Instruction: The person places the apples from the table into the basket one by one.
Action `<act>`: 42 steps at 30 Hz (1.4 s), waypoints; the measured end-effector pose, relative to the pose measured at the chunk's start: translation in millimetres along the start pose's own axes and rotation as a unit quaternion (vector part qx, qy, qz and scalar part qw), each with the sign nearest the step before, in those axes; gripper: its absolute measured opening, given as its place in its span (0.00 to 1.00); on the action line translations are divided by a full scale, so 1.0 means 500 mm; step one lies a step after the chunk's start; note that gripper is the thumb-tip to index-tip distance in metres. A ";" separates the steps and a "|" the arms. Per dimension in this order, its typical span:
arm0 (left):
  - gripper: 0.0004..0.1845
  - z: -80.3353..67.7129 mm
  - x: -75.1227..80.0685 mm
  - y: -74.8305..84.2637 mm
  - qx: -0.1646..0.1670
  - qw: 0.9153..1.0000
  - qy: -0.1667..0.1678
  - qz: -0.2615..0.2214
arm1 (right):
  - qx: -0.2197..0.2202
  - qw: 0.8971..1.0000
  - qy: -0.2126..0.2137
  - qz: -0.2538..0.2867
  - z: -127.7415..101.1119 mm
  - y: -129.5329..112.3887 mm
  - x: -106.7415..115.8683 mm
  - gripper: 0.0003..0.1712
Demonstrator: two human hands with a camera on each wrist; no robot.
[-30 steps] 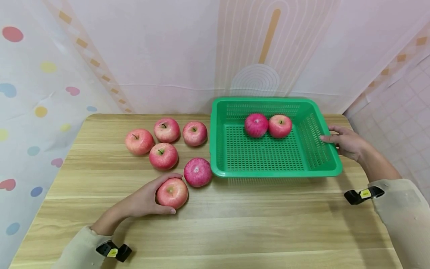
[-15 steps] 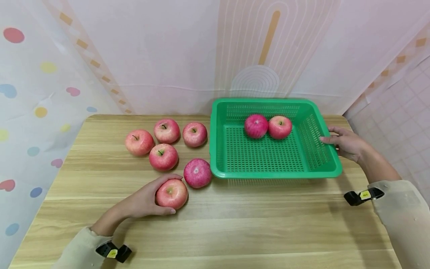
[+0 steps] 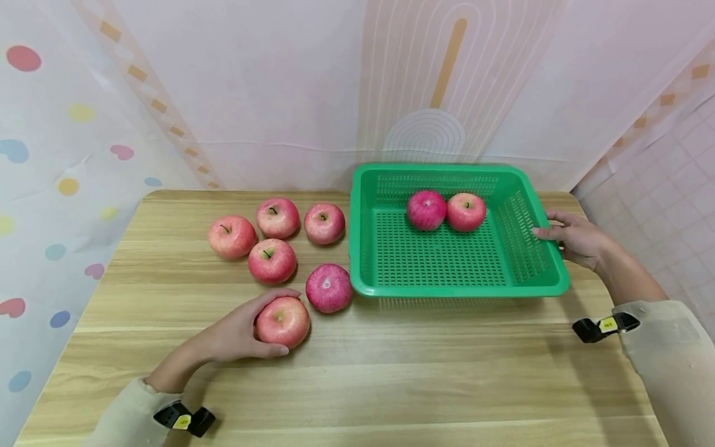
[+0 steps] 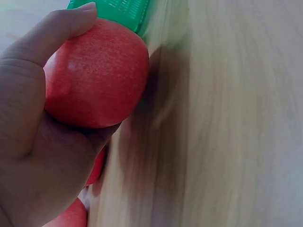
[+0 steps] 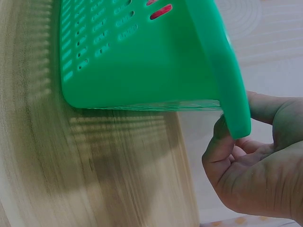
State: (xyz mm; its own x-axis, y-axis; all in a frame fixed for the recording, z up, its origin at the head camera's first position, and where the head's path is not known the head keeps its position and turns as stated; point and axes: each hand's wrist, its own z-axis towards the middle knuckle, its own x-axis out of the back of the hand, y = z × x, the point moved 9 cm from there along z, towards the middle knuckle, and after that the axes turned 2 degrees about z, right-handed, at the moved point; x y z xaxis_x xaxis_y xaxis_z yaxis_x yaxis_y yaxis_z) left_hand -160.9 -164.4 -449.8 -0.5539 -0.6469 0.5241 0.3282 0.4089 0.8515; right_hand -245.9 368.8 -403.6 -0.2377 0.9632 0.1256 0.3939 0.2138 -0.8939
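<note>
One apple (image 3: 282, 322) is at seven o'clock in the head view, gripped between the left hand's (image 3: 237, 333) thumb and fingers; whether it touches the table (image 3: 402, 379) is unclear. Five loose apples (image 3: 272, 261) lie from its eleven to two o'clock. Farther out at two o'clock, one green basket (image 3: 458, 291) holds two more apples (image 3: 466, 212). The right hand (image 3: 578, 241) pinches its three-o'clock rim, some fingers hidden. The left wrist view cuts off the basket.

Wood-grain table (image 3: 424, 372), patterned backdrop (image 3: 268, 81) behind
</note>
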 end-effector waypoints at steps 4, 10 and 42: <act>0.43 0.001 0.010 0.005 -0.005 1.000 0.003 0.007 | 0.000 1.000 0.001 0.001 0.000 0.001 0.001 0.11; 0.42 0.000 0.017 0.013 -0.008 1.000 -0.005 0.012 | -0.002 1.000 0.001 -0.003 0.001 0.001 0.001 0.11; 0.40 0.055 0.112 0.140 -0.078 0.994 -0.016 0.071 | -0.012 0.999 0.002 -0.034 0.003 0.002 0.001 0.16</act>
State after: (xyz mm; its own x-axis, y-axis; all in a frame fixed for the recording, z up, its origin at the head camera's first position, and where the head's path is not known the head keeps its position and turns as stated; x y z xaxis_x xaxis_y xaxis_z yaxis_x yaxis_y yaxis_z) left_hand -190.1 -154.2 -361.4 -0.5159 -0.5681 0.6412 0.5186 0.3887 0.7616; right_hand -246.9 369.0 -405.2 -0.2607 0.9470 0.1875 0.3982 0.2824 -0.8728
